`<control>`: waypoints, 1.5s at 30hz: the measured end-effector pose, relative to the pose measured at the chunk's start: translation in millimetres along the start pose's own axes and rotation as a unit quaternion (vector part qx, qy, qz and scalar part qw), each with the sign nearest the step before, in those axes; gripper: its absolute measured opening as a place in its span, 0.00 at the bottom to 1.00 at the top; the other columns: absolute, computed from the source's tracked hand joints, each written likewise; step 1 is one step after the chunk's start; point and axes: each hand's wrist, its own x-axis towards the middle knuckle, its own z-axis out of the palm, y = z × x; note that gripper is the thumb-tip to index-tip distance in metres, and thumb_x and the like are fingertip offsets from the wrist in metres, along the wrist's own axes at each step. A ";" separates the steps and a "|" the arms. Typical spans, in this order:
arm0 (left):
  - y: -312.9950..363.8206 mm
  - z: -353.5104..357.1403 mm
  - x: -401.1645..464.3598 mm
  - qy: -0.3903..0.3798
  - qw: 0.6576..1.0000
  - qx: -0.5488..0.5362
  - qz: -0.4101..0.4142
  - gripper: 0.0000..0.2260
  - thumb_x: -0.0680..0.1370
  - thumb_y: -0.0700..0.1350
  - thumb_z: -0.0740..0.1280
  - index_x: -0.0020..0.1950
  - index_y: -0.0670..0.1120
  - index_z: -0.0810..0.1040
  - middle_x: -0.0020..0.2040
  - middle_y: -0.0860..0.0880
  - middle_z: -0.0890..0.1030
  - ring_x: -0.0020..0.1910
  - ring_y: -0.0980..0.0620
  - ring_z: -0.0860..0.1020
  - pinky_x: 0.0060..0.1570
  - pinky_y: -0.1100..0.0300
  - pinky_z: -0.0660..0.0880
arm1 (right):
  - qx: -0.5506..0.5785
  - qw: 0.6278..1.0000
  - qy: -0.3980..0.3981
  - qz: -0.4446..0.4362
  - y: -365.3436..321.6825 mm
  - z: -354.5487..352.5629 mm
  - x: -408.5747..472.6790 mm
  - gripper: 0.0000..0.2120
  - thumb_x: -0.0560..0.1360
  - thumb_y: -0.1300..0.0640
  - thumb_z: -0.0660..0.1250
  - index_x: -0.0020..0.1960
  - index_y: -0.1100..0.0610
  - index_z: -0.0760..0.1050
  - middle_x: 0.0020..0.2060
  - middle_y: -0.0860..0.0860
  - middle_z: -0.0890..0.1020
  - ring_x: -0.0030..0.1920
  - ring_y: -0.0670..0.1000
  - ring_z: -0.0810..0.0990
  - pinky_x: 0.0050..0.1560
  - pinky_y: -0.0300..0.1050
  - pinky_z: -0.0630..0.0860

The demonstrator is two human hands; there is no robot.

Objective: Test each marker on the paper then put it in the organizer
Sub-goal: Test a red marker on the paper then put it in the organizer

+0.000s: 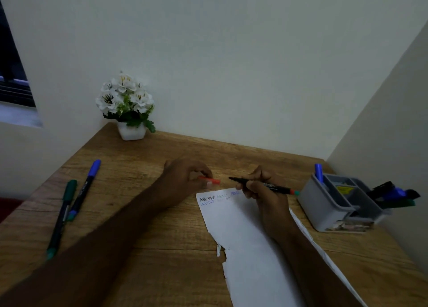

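Right hand gripped the uncapped black marker, tip toward 9 o'clock, above top of paper | left hand pinched the red cap just beside that tip | organizer at 3 o'clock held several markers | green marker and blue marker lay at 9 o'clock on table.

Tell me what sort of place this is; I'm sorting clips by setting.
Probably a home or small office desk in a corner. A wooden desk stands against plain walls, with a potted plant, a grey organizer holding markers, and a window to the left.
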 end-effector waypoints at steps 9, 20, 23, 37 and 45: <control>9.4 1.8 -2.1 -0.004 0.991 -0.128 0.041 0.06 0.76 0.45 0.71 0.51 0.51 0.84 0.45 0.55 0.83 0.48 0.53 0.79 0.49 0.49 0.77 | 0.078 0.997 -0.013 0.007 -4.0 3.6 -0.8 0.05 0.72 0.67 0.63 0.38 0.61 0.74 0.34 0.63 0.82 0.29 0.51 0.75 0.33 0.41 0.74; 24.1 2.4 -2.6 -0.043 0.984 -0.164 0.055 0.05 0.77 0.42 0.69 0.48 0.45 0.84 0.42 0.51 0.84 0.43 0.53 0.80 0.44 0.58 0.76 | -0.015 0.999 -0.041 0.020 2.4 -0.3 2.9 0.13 0.73 0.49 0.75 0.38 0.55 0.74 0.31 0.55 0.81 0.31 0.51 0.75 0.34 0.42 0.71; 28.1 6.7 -3.9 -0.064 0.979 -0.190 0.049 0.08 0.78 0.40 0.68 0.40 0.44 0.83 0.41 0.47 0.84 0.42 0.47 0.81 0.45 0.48 0.76 | -0.035 0.997 -0.058 0.029 0.9 2.7 3.0 0.16 0.71 0.46 0.76 0.35 0.53 0.73 0.27 0.47 0.77 0.30 0.46 0.73 0.35 0.40 0.70; 33.3 8.6 -2.7 -0.045 0.965 -0.257 0.033 0.10 0.76 0.46 0.70 0.38 0.42 0.83 0.36 0.46 0.83 0.36 0.50 0.80 0.38 0.58 0.75 | -0.015 0.995 -0.065 0.068 -3.8 7.4 2.4 0.17 0.70 0.44 0.77 0.38 0.53 0.73 0.30 0.55 0.78 0.33 0.49 0.74 0.36 0.45 0.71; 37.5 3.4 -9.2 0.068 0.951 -0.298 -0.035 0.04 0.72 0.38 0.74 0.45 0.45 0.85 0.42 0.48 0.85 0.40 0.55 0.82 0.39 0.66 0.77 | -0.080 0.996 0.027 0.038 -37.0 -18.3 -6.0 0.08 0.73 0.62 0.76 0.41 0.65 0.80 0.29 0.54 0.80 0.28 0.47 0.74 0.30 0.38 0.70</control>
